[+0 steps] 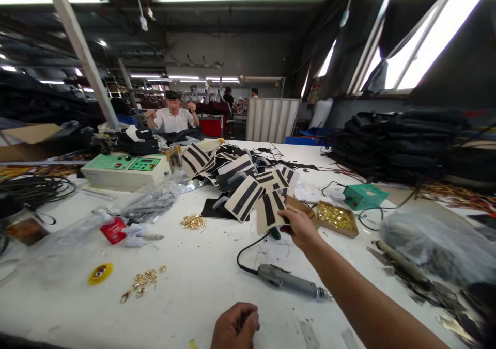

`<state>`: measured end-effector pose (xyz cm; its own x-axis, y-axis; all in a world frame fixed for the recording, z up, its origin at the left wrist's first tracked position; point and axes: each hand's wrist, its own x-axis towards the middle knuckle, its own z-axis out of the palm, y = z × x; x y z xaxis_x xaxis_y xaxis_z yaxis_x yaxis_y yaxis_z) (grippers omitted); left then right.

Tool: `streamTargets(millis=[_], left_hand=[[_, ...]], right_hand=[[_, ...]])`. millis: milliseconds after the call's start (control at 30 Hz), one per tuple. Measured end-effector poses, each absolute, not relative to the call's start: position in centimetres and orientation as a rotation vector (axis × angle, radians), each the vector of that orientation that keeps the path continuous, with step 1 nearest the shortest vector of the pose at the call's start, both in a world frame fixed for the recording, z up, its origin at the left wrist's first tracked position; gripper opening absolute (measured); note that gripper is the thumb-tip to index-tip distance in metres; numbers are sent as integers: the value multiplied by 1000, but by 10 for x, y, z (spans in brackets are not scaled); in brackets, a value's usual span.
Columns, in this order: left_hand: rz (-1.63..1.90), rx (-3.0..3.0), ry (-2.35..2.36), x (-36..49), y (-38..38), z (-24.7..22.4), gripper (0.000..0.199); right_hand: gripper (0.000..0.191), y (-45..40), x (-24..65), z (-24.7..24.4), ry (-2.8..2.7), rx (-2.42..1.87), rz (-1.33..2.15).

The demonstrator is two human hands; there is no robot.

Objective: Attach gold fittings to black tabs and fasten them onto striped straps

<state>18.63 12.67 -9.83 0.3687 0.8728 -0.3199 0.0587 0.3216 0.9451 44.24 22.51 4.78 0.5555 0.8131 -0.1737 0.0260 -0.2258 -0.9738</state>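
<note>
Reaching across the table, my right hand (pixel 300 226) pinches the edge of a beige panel with black stripes (pixel 268 212). That panel lies at the near side of a heap of similar striped pieces (pixel 235 176). My left hand (pixel 235 326) rests low at the table's front, its fingers curled closed; whatever they hold, if anything, is hidden. Between the hands lies a grey electric screwdriver (pixel 289 281) with a black cord. A small pile of gold rings (pixel 192 221) sits left of the heap, and several gold clasps (pixel 145 278) are scattered nearer to me.
An open box of gold hardware (pixel 337 218) stands right of my right hand, with a green power unit (pixel 364 196) behind. At left are a control box (pixel 126 171), a red-labelled bottle (pixel 113 229) and a yellow tape roll (pixel 100 273). A co-worker (pixel 175 119) sits across the table.
</note>
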Motion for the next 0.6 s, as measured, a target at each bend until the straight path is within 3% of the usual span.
streamTargets(millis=[167,267,400,500,600], left_hand=[[881,872,999,161,130,-64,68],[1059,741,908,133,123,-48,77],[1176,515,907,92,108,-40,70],[1185,299,1052,60,99,-41,61],[1184,156,1149,29,91,-46,47]], right_hand=[[38,112,395,56,-1151,-1709,670],[39,62,349,29,-1737,-1691,381],[55,36,283,-11,-2377,-1440,242],[36,38,244,-11,-2614,-1231,354],[19,63,219,14,-2527,-1068,785]])
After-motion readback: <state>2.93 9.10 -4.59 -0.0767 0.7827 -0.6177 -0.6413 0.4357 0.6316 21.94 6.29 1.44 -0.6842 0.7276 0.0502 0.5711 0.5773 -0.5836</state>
